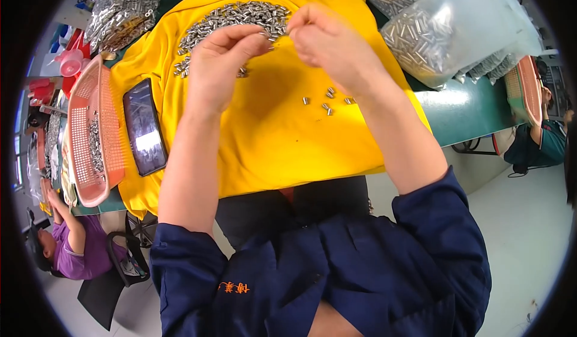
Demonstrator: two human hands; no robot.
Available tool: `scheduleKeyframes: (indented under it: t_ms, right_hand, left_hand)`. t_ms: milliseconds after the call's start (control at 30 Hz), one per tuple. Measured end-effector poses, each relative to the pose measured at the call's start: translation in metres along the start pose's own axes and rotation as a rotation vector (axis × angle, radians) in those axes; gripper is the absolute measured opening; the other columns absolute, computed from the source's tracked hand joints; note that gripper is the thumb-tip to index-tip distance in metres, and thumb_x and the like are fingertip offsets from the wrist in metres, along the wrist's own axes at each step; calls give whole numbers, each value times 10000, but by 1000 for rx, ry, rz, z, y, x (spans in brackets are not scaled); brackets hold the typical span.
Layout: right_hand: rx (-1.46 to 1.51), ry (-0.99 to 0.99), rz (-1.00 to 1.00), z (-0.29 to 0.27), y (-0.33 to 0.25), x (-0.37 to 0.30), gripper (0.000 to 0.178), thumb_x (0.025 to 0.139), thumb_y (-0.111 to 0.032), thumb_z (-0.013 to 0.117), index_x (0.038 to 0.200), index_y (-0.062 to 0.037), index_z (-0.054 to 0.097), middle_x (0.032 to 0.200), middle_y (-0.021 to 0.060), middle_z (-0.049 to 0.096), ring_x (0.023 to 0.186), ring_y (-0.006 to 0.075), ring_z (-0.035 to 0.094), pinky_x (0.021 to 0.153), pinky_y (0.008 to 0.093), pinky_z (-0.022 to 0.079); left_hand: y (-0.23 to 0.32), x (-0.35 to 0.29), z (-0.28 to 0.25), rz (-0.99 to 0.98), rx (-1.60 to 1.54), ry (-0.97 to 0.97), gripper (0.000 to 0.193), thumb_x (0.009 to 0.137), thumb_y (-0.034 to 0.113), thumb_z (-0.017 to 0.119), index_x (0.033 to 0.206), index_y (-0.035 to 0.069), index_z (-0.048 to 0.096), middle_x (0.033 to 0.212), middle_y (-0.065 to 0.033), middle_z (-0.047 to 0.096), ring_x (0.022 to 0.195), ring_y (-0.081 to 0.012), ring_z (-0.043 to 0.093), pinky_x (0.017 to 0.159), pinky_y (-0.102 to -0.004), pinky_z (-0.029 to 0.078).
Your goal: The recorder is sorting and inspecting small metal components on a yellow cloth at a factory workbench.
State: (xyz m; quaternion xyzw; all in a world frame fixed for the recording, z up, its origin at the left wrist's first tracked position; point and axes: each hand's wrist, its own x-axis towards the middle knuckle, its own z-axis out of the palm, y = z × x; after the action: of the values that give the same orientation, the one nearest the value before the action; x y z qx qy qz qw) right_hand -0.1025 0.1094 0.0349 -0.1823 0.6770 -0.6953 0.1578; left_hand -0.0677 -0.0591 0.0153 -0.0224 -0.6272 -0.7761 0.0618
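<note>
Left hand, right hand: fingertips drawn together; whether gripping anything, cannot tell. Metal pieces: piled beyond, on yellow cloth.

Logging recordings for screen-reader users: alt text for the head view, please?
A person's left hand and right hand pinch above a yellow cloth, near a pile of small metal cylinders; whether they hold anything is unclear. A phone and pink basket sit at left.
</note>
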Motion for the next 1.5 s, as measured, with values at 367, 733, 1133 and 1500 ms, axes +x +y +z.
scheduleKeyframes:
  t_ms: [367, 733, 1133, 1500]
  right_hand:
    - [-117, 221, -218, -16, -7, -3, 57, 796, -63, 482, 839, -28, 493, 631, -55, 426, 563, 0, 358, 477, 157, 288]
    - [-196, 189, -249, -13, -5, 0, 46, 798, -57, 488, 834, -27, 486, 669, -48, 455, 571, 2, 367, 492, 156, 302]
    - [-204, -50, -149, -7, -11, -6, 50, 755, -78, 479, 783, -38, 485, 640, -34, 436, 553, 29, 364, 490, 180, 304]
    - [-266, -143, -132, -4, -10, -7, 29, 758, -50, 472, 786, -54, 473, 689, -56, 415, 599, 20, 351, 512, 168, 292]
  left_hand:
    - [2, -20, 47, 329, 813, -439, 184, 679, 5, 595, 863, 20, 603, 887, -92, 599, 768, -216, 594, 683, -271, 473]
    - [12, 27, 14, 140, 1445, -372, 89, 712, 71, 570, 781, 17, 590, 750, -110, 546, 667, -230, 572, 585, -303, 453]
    - [15, -2, 9, -217, 98, -156, 129, 755, 45, 593, 872, 4, 556, 801, -57, 596, 735, -123, 596, 656, -222, 472]
    - [15, -8, 5, -190, -22, -148, 154, 759, 20, 591, 909, -15, 589, 816, -78, 609, 736, -138, 596, 695, -235, 482]
